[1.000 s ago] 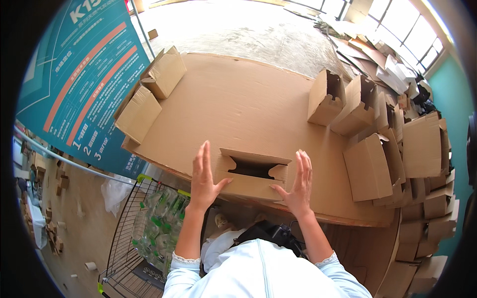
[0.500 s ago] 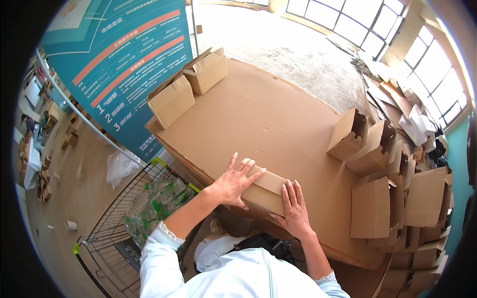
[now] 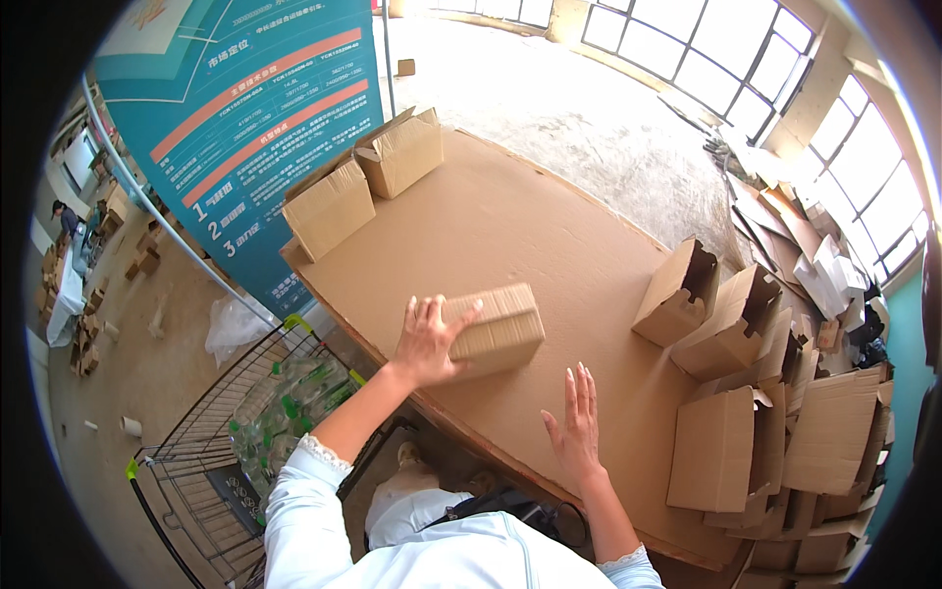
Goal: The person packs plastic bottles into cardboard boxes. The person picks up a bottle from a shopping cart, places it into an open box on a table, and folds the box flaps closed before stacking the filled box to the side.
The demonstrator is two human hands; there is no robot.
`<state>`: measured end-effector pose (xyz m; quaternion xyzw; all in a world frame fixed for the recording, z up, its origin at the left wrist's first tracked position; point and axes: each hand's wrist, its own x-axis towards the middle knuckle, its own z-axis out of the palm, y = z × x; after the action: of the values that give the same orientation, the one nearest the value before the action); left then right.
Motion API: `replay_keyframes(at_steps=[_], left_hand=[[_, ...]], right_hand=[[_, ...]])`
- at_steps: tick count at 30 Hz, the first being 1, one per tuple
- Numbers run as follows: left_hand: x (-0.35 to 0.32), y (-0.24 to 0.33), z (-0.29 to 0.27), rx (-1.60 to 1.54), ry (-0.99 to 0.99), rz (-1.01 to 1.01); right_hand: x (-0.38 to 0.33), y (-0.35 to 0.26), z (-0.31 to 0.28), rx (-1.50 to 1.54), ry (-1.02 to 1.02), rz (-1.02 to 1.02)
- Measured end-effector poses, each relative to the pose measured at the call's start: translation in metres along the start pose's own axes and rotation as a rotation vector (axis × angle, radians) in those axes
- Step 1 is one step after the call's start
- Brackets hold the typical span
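Note:
A small closed cardboard box rests on the cardboard-topped table in front of me, its seams facing partly away. My left hand grips the box at its left end, fingers over the top and thumb along the near side. To the right of the box and nearer to me, my right hand hovers over the table with nothing in it. Its fingers are stretched out, the thumb apart from them.
Open cardboard boxes crowd the table's right end, with several more beyond them. Two boxes stand at the far left corner, by a teal banner. Left of the table is a wire shopping cart holding clear bottles with green caps.
The box has moved away from me and turned on the table, with my left hand on it. My right hand has let go of its right end and drawn back.

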<state>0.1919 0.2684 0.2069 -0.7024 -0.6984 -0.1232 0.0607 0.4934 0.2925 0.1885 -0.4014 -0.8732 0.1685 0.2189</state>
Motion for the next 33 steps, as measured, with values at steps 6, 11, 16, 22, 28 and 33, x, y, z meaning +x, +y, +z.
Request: replay_keyframes(at_steps=[6,11,16,22,28,33], left_hand=[[0.119,-0.055,0.044,0.018,-0.032,-0.265],[0.239,-0.093,0.073,0.099,-0.013,-0.456],[0.361,-0.132,0.107,0.120,0.058,-0.558],[0.460,-0.182,0.133,0.108,-0.021,-0.516],[0.507,-0.255,0.121,0.189,-0.300,-0.210],[0.532,-0.275,0.119,0.373,-0.380,-0.147]], right_hand=[[0.031,0.028,0.062,-0.063,-0.082,0.009],[0.070,0.035,0.099,-0.212,-0.083,0.097],[0.070,0.046,0.112,-0.261,-0.079,0.153],[0.073,0.045,0.114,-0.202,-0.135,0.196],[0.084,0.043,0.113,-0.195,-0.164,0.247],[0.074,0.049,0.117,-0.181,-0.154,0.245]])
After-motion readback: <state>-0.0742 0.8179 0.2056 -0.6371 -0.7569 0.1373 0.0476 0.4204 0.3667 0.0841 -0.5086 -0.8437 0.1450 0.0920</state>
